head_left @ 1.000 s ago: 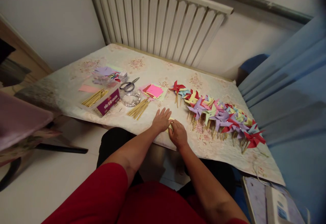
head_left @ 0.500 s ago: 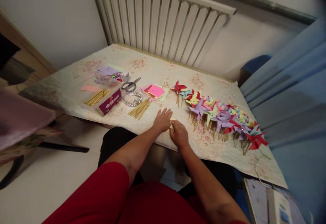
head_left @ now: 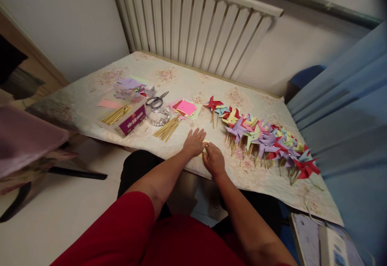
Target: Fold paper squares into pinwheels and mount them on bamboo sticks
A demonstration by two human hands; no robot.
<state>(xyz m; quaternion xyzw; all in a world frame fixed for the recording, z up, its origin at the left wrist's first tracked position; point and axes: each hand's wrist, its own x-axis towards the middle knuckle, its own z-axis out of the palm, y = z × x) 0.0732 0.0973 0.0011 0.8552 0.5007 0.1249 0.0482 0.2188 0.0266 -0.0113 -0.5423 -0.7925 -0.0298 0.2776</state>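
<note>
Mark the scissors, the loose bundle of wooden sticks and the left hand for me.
scissors (head_left: 155,101), head view, on the dark handles.
loose bundle of wooden sticks (head_left: 167,129), head view, on the middle of the bundle.
left hand (head_left: 194,143), head view, on the back of the hand, flat on the table.

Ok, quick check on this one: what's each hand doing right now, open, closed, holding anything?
Left hand: open, flat on the yellow paper on the table.
Right hand: curled, fingers on the same paper; a true grip cannot be told.

Single head-worn view, forward and down, over the table (head_left: 90,96) from nearby.
</note>
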